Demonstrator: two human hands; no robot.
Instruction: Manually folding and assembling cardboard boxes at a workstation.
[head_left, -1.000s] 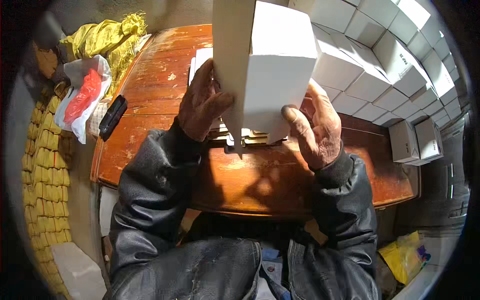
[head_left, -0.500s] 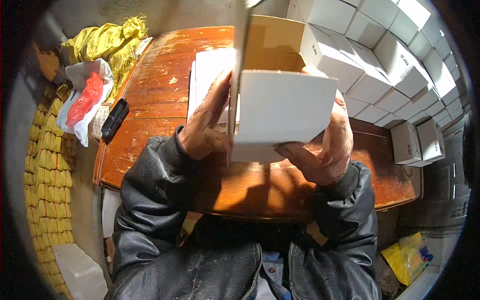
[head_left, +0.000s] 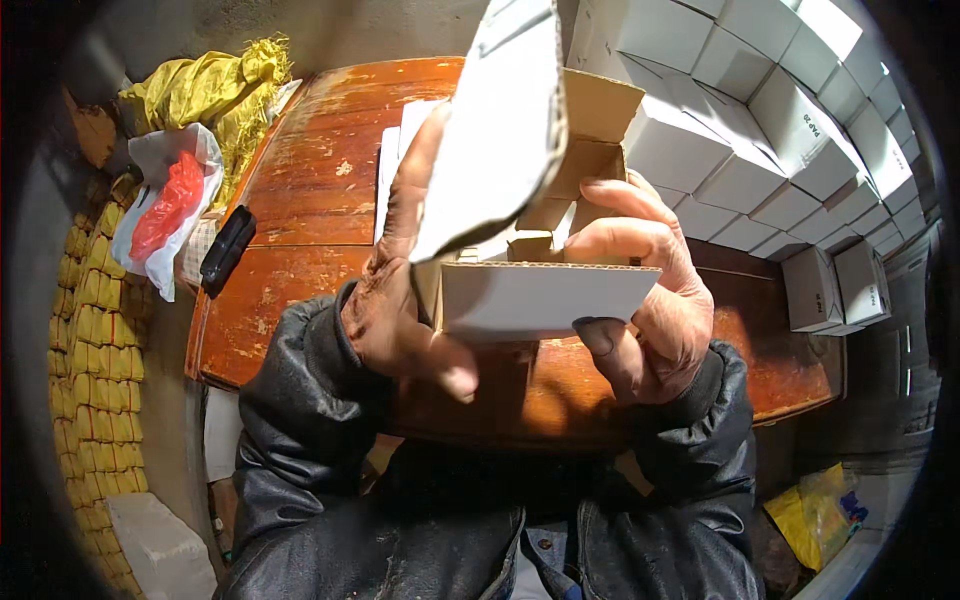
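Note:
Between my hands, above the table, is a white cardboard box [head_left: 545, 300] with brown insides, its top open and tilted toward me. A long white flap [head_left: 505, 130] stands up at its left. My left hand [head_left: 390, 310] supports the box's left side, fingers stretched up behind the flap and thumb in front, slightly blurred. My right hand [head_left: 665, 290] grips the right side, with the thumb on the front panel and curled fingers over the opening. Some pale pieces show inside, too shadowed to name. Flat white sheets [head_left: 388, 175] lie behind my left hand.
White boxes [head_left: 740, 170] are stacked at the back right of the worn wooden table [head_left: 310, 190], two more [head_left: 835, 285] at its right end. A black case [head_left: 228, 250], a white bag with red plastic [head_left: 170, 210] and yellow sacking [head_left: 215, 85] lie left. Yellow bundles [head_left: 105, 380] are piled beyond.
The box has tipped so that its inside shows more, and the left flap has swung to face me. My right fingers have come over the opening; my left thumb has moved down.

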